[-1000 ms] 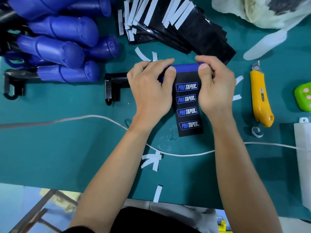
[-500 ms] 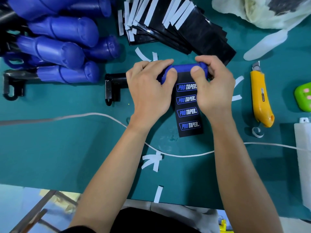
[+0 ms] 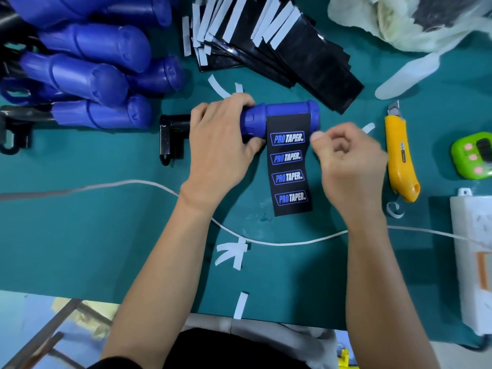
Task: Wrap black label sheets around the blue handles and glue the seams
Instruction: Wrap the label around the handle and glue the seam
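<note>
A blue handle [image 3: 287,110] lies crosswise on the green mat, with a black bracket [image 3: 173,134] at its left end. My left hand [image 3: 221,150] grips the handle's left part. A black label sheet [image 3: 290,177] with several "PRO TAPER" logos is stuck to the handle by its top edge and lies flat on the mat, reaching toward me. Off the handle, my right hand [image 3: 348,163] hovers just right of the sheet, fingers curled and blurred, thumb tip beside the sheet's right edge. I see nothing held in it.
A pile of bare blue handles [image 3: 93,70] fills the far left. A stack of black sheets [image 3: 292,57] with white strips lies behind the handle. A yellow utility knife [image 3: 400,158], a green device [image 3: 474,158] and a white box [image 3: 474,257] sit right. A white cable [image 3: 279,242] crosses the mat.
My right hand has let go of the handle's right end and drawn back toward me and to the right. The handle's right end and the sheet's top now show. My left hand keeps its grip.
</note>
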Demonstrator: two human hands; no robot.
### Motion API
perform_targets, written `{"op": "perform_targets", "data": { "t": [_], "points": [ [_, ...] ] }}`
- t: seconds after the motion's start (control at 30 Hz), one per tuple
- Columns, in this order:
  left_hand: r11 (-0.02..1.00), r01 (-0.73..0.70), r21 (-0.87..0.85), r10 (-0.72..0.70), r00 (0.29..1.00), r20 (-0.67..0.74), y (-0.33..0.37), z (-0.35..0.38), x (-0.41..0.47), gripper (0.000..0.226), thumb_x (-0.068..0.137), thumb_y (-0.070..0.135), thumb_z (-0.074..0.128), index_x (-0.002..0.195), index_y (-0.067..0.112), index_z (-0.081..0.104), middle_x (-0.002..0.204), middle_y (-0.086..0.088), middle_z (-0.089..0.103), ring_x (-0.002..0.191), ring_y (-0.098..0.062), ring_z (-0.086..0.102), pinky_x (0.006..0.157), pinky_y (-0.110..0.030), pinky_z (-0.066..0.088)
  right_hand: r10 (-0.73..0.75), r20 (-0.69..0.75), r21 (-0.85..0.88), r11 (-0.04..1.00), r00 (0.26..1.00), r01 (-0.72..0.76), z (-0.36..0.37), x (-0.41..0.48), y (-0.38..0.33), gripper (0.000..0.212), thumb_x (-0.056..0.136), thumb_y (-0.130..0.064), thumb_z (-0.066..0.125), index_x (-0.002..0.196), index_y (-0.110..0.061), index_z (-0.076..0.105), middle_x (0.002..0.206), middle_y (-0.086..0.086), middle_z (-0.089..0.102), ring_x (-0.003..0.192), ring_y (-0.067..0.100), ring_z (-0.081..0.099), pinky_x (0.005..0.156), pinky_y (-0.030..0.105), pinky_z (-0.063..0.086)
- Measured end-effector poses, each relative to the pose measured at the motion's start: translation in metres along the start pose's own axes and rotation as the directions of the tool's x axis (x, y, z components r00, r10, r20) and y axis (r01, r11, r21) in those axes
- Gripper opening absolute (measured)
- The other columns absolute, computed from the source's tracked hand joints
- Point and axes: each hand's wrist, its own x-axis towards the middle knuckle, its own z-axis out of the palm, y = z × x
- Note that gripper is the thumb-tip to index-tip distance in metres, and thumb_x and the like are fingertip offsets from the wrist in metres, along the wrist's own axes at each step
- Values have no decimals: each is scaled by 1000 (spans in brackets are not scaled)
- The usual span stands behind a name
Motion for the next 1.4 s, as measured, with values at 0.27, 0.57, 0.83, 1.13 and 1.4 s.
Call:
{"op": "perform_targets", "data": {
  "t": [0.27,0.57,0.83,1.13,1.4],
  "points": [
    [990,-61,-130,45,992,-117,1,-6,0,56,68,44,86,112,13,71,94,10,63,94,-11,48,108,-22,25,10,164,-8,1000,986,-9,4,-4,-7,50,85,-49,68,70,-2,62,63,10,55,59,21,45,58,38,37],
    [910,80,-406,-92,996,-10,13,-18,-6,58,66,38,93,118,26,72,108,9,70,113,-22,49,102,-20,36,-74,159,318,948,984,20,-12,-1,-15,9,87,-27,73,81,-32,76,79,0,76,68,16,65,60,40,53],
    [888,80,-453,-71,997,36,28,-26,-9,56,67,40,92,118,31,71,106,11,72,109,-20,48,93,-6,27,-239,214,415,900,947,133,-37,9,-11,31,87,-17,74,75,-45,74,71,-28,69,65,-8,55,63,11,42],
    [886,83,-457,-57,996,71,31,-25,-13,56,68,51,88,119,37,69,106,16,71,108,-16,47,95,-10,32,-251,192,416,896,949,153,-38,14,-11,40,89,-9,72,76,-48,73,67,-28,65,63,-7,52,62,9,41],
    [762,124,-636,14,978,208,40,-33,-14,38,77,41,87,110,30,72,86,-9,71,79,-34,57,78,-47,53,-265,65,454,866,962,208,-46,12,-10,23,88,-20,75,84,-42,75,73,-11,63,71,7,50,64,27,41]
  ]
}}
